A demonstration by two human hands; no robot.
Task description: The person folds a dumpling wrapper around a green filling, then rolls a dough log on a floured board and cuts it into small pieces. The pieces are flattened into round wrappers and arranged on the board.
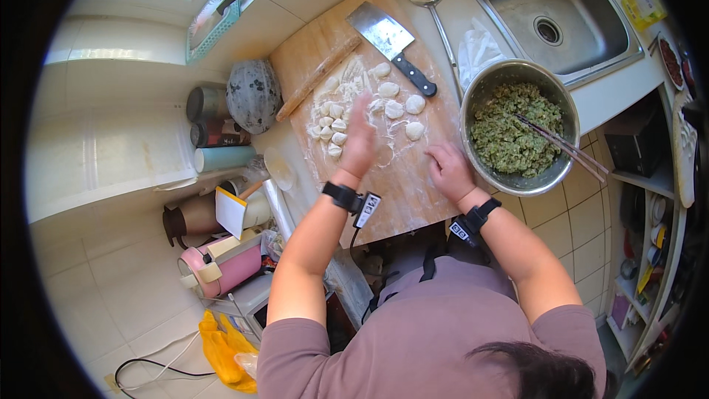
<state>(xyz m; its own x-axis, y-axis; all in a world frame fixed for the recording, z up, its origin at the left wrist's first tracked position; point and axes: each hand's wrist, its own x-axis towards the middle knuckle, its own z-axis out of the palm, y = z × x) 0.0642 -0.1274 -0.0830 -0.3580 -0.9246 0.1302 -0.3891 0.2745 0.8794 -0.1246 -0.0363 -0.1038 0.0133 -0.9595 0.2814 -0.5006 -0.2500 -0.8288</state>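
Note:
My left hand (pixel 360 138) is over the floured wooden board (pixel 410 199), blurred, palm turned sideways, beside a cluster of small dough pieces (pixel 327 122); its fingers point away from me and no object shows in it. Flattened dough rounds (pixel 415 104) lie to its right, several of them, with loose flour around. My right hand (pixel 447 169) rests at the board's right edge, fingers curled; whether it holds anything is hidden. Close beside it stands a steel bowl (pixel 471 86) of green filling (pixel 515 127), with chopsticks (pixel 570 147) stuck in.
A wooden rolling pin (pixel 318 77) and a cleaver (pixel 388 33) lie on the board's far part. Beyond the bowl are a metal spatula (pixel 437 16), a white cloth (pixel 479 50) and a sink (pixel 587 16). A winter melon (pixel 253 96) and jars (pixel 207 104) stand left.

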